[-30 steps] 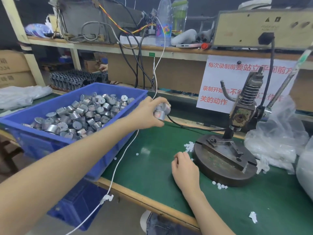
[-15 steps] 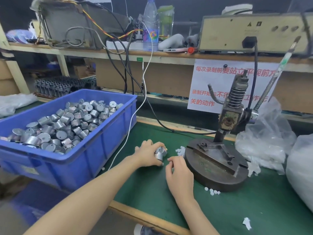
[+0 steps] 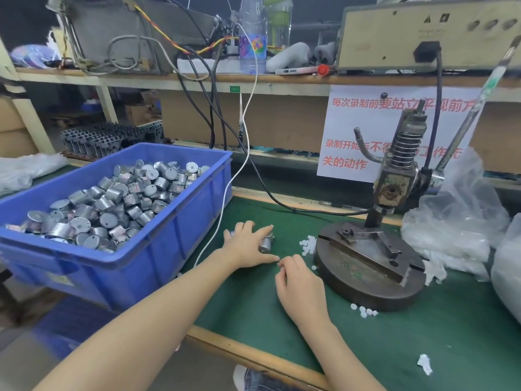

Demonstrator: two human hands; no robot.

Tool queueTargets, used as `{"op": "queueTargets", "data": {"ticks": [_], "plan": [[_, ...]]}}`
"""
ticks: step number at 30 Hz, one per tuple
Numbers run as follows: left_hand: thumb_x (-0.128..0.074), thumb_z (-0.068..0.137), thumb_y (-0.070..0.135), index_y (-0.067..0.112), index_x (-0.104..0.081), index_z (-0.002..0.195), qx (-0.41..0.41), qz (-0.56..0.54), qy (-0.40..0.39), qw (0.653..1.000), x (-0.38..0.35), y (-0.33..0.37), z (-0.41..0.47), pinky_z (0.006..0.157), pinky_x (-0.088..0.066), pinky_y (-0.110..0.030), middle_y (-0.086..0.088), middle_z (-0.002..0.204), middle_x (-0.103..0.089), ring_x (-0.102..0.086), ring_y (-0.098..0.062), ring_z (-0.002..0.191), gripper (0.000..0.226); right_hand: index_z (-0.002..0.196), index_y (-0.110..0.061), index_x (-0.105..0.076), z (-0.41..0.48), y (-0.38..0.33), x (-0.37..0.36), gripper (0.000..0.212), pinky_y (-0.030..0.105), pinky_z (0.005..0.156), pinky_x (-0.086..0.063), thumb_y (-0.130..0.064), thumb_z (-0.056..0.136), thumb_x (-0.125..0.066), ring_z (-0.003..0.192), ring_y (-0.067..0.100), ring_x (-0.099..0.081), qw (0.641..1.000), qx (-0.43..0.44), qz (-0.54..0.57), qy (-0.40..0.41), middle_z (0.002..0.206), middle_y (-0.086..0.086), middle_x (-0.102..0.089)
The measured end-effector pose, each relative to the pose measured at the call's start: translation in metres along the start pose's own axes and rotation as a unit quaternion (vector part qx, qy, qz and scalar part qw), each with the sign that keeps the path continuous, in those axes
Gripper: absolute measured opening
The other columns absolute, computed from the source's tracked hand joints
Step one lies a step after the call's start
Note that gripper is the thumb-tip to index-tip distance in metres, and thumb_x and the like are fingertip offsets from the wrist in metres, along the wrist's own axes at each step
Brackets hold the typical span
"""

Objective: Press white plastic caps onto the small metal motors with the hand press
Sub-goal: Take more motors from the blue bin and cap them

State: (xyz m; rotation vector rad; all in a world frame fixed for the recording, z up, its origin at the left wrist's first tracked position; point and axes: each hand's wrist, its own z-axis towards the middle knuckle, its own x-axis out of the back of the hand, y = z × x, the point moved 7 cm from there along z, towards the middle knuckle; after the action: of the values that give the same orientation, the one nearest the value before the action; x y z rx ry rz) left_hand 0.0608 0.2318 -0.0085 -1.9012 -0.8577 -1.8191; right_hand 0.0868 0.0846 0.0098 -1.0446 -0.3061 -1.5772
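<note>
While flat, left hand atop motors.

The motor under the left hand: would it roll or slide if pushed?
Probably rolls on its side: the motor beneath the left hand is a short, smooth cylinder. Likely heavy for its size, judging by its metal can. On a flat end on the green mat, it should stay put.
</note>
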Motion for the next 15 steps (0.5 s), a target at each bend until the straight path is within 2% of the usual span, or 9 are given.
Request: {"op": "queueTargets", "data": {"ticks": [2, 4, 7, 10, 12, 13, 15], "plan": [[-0.052, 0.081, 0.063, 0.040, -0.015, 0.145, -0.014, 0.009, 0.002, 1.000, 0.011, 0.002, -0.005, 0.112, -0.009, -0.051, -0.008, 0.149, -0.017, -0.010, -0.026, 0.138, 0.078, 0.069, -0.006, -0.062, -0.001, 0.003, -0.003, 0.017, 0.026, 0.036, -0.037, -0.001, 0.063, -0.077, 0.044, 0.024, -0.055, 1.000, -0.008, 0.012, -0.012, 0.062, 0.006, -0.056], [-0.050, 0.084, 0.059, 0.038, -0.018, 0.145, -0.031, 0.003, 0.043, 0.999, 0.037, 0.003, -0.010, 0.113, -0.008, -0.048, -0.008, 0.148, -0.020, -0.013, -0.025, 0.137, 0.072, 0.082, -0.005, -0.062, -0.001, 0.009, -0.008, 0.004, 0.033, 0.047, -0.043, -0.006, 0.079, -0.064, 0.059, 0.029, -0.060, 0.999, -0.029, 0.013, -0.028, 0.076, 0.008, -0.058], [-0.050, 0.089, 0.049, 0.033, -0.031, 0.141, -0.053, -0.014, 0.158, 0.986, 0.100, -0.003, -0.020, 0.108, -0.016, -0.042, -0.007, 0.138, -0.033, -0.025, -0.024, 0.130, 0.058, 0.101, -0.009, -0.057, -0.001, 0.015, -0.020, 0.019, 0.036, 0.065, -0.042, -0.017, 0.094, -0.042, 0.081, 0.027, -0.059, 0.995, -0.048, -0.011, -0.082, 0.097, 0.005, -0.056], [-0.053, 0.089, 0.031, 0.023, -0.047, 0.133, -0.032, -0.037, 0.249, 0.967, 0.165, -0.032, -0.033, 0.100, -0.030, -0.039, -0.010, 0.126, -0.046, -0.038, -0.028, 0.122, 0.045, 0.102, -0.009, -0.058, -0.001, 0.016, -0.020, 0.020, 0.036, 0.066, -0.042, -0.017, 0.094, -0.041, 0.081, 0.028, -0.058, 0.996, -0.052, 0.005, -0.076, 0.098, 0.005, -0.057], [-0.051, 0.090, 0.026, 0.017, -0.052, 0.126, 0.000, -0.058, 0.233, 0.971, 0.187, -0.066, -0.041, 0.090, -0.038, -0.035, -0.012, 0.122, -0.051, -0.046, -0.029, 0.115, 0.037, 0.100, -0.009, -0.058, -0.002, 0.016, -0.019, 0.019, 0.036, 0.065, -0.043, -0.016, 0.093, -0.043, 0.080, 0.028, -0.058, 0.996, -0.051, 0.013, -0.073, 0.097, 0.005, -0.057], [-0.050, 0.091, 0.027, 0.016, -0.052, 0.126, 0.031, -0.054, 0.190, 0.980, 0.186, -0.087, -0.044, 0.084, -0.038, -0.032, -0.013, 0.123, -0.051, -0.048, -0.028, 0.111, 0.037, 0.100, -0.009, -0.059, -0.002, 0.016, -0.019, 0.018, 0.036, 0.065, -0.042, -0.016, 0.093, -0.043, 0.080, 0.028, -0.059, 0.996, -0.052, 0.014, -0.074, 0.097, 0.005, -0.057], [-0.049, 0.093, 0.035, 0.018, -0.043, 0.133, 0.114, -0.022, 0.036, 0.993, 0.163, -0.136, -0.053, 0.085, -0.036, -0.031, -0.013, 0.134, -0.045, -0.045, -0.026, 0.114, 0.045, 0.101, -0.010, -0.058, -0.002, 0.015, -0.018, 0.018, 0.035, 0.064, -0.042, -0.017, 0.093, -0.043, 0.080, 0.028, -0.059, 0.996, -0.053, 0.011, -0.076, 0.098, 0.004, -0.057]]}}
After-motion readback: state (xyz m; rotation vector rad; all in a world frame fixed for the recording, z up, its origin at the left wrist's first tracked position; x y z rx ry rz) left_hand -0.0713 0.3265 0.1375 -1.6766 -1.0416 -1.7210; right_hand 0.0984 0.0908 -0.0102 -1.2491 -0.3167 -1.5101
